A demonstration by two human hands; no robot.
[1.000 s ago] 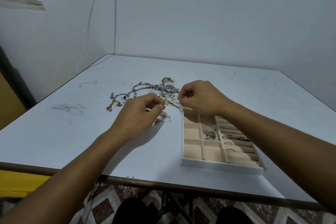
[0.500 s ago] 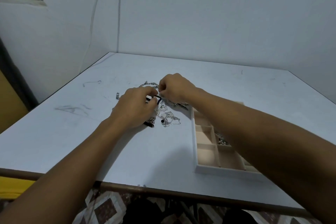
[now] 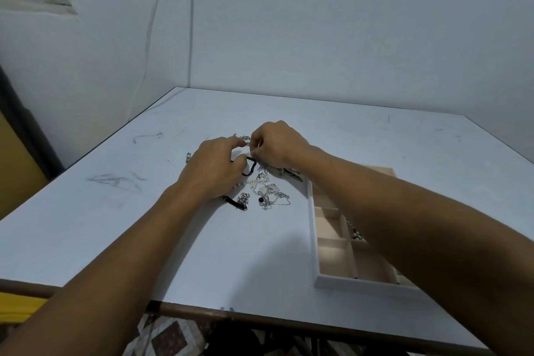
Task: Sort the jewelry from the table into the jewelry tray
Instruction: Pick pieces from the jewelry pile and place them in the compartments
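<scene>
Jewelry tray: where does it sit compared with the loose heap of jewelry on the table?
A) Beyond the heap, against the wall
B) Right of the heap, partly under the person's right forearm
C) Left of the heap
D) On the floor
B: the jewelry tray lies on the table to the right of the jewelry heap, and the right forearm crosses above it.

Your forearms reach in from the lower corners and converge ahead of you. Your left hand (image 3: pixel 215 172) lies knuckles-up with its fingers curled, thumb and forefinger pinching a black strap (image 3: pixel 254 166). Your right hand (image 3: pixel 278 144), just beyond, curls its fingertips down onto the same strap, close against the left's.
</scene>
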